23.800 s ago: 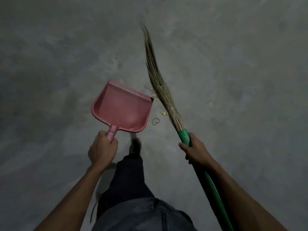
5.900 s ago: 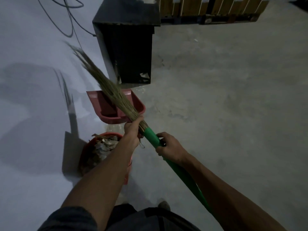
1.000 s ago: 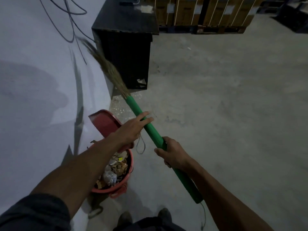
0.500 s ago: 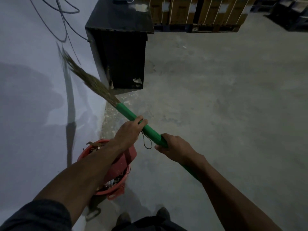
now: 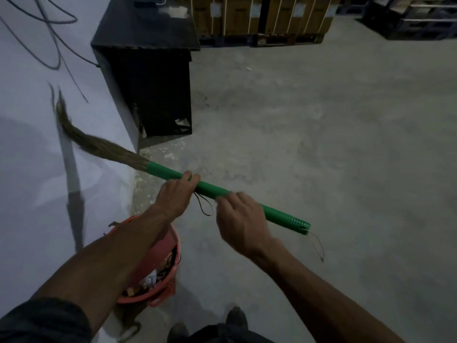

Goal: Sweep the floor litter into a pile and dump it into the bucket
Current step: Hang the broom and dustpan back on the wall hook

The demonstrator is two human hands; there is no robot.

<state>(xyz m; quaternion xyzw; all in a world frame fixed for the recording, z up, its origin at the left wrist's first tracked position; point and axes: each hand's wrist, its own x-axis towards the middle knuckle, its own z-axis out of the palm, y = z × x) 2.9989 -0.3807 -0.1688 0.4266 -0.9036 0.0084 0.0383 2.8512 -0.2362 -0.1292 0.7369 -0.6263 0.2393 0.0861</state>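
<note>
Nearest the camera, a dark shoe (image 5: 236,318) stands on the grey concrete floor (image 5: 321,144), with a dark sleeve (image 5: 44,318) covering the upper left arm. Just to the left of the feet, a red bucket (image 5: 162,276) sits on the floor against the pale wall (image 5: 29,169); scraps of litter (image 5: 150,280) show inside it, though the left forearm crosses over most of its mouth. Above the bucket, the right hand (image 5: 241,224) hangs over the broom's green handle (image 5: 284,217) with fingers loosely curled downward; whether they actually grip the handle cannot be told. A thin cord loop (image 5: 316,243) dangles from the handle's free end at the right. Further along, the left hand (image 5: 175,194) lies on the handle with its fingers bent over the top, and a dark string loop (image 5: 205,206) hangs just below it. The broom (image 5: 173,173) lies nearly level, its brown bristles (image 5: 94,144) bending against the wall at the left. Beyond stands a black cabinet (image 5: 153,90) against the wall, with black cables (image 5: 49,45) hanging beside it. Farthest away, brown boxes (image 5: 259,16) are stacked on dark pallets (image 5: 272,40).
</note>
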